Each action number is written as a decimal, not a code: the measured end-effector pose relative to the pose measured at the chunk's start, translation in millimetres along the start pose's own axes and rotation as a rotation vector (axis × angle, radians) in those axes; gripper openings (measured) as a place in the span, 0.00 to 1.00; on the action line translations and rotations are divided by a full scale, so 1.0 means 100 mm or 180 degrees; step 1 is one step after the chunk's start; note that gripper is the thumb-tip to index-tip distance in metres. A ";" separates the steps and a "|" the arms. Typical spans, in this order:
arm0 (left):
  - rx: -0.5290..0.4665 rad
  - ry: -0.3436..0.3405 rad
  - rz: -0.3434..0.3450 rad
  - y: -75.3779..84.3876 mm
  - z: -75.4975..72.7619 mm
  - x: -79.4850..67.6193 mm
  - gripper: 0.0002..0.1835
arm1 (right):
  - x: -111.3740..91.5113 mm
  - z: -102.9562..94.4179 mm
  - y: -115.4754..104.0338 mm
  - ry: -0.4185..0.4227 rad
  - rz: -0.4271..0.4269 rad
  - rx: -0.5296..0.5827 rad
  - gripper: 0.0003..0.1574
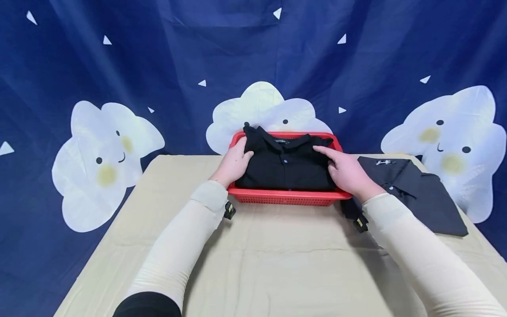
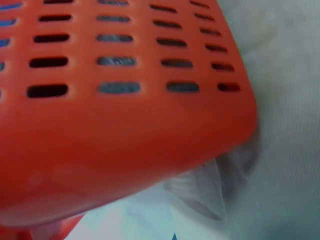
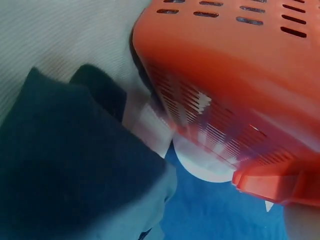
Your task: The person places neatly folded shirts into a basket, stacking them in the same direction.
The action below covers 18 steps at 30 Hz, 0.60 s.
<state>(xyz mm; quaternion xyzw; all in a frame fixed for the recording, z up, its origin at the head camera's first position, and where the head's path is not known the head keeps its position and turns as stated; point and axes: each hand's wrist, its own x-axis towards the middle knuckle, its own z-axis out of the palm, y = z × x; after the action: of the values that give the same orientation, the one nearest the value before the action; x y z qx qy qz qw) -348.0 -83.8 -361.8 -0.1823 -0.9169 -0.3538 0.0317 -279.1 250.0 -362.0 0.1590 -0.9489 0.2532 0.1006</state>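
Note:
A folded black collared shirt (image 1: 286,165) lies in a red plastic basket (image 1: 281,198), its collar toward the back and buttons facing up. My left hand (image 1: 234,162) rests at the basket's left side, thumb and fingers along the shirt's left edge. At the right side, my right hand (image 1: 346,169) touches the shirt near its shoulder with a straight index finger. Both wrist views are filled mostly by the basket's slotted wall (image 2: 125,130), and cloth shows through the slots. The undersides of my hands are hidden in the head view.
A second folded dark shirt (image 1: 424,198) lies on the table at the right, partly beneath my right forearm. The table bears a beige cloth (image 1: 285,264). Behind it hangs a blue curtain (image 1: 253,48) with cloud faces.

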 end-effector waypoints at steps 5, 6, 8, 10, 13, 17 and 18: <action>0.0373 -0.0151 -0.0129 0.06 0.08 0.03 0.34 | 0.00 -0.02 -0.01 -0.0157 0.0006 -0.0197 0.38; 0.0493 -0.0173 -0.0135 0.07 0.10 0.03 0.34 | 0.00 -0.02 -0.01 -0.0193 0.0010 -0.0239 0.38; 0.0756 -0.0179 -0.0096 0.10 0.13 0.04 0.32 | 0.00 -0.02 -0.01 -0.0223 0.0016 -0.0305 0.38; 0.1032 -0.0174 -0.0063 0.11 0.14 0.05 0.31 | 0.02 -0.01 -0.01 -0.0220 0.0015 -0.0328 0.38; 0.1327 -0.0188 -0.0086 0.10 0.16 0.06 0.28 | 0.05 0.02 -0.01 -0.0232 0.0025 -0.0318 0.38; 0.1421 -0.0200 -0.0227 0.04 0.17 0.05 0.26 | 0.06 0.08 -0.02 -0.0239 0.0092 -0.0300 0.37; 0.1409 -0.0186 -0.0263 0.03 0.17 0.05 0.26 | 0.07 0.10 -0.02 -0.0235 0.0109 -0.0307 0.37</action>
<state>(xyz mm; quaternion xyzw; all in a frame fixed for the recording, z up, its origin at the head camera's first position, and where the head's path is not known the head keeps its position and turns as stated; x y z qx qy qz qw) -350.6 -69.0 -372.0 -0.1433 -0.9793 -0.1395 0.0298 -285.8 242.1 -367.6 0.1468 -0.9657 0.2028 0.0687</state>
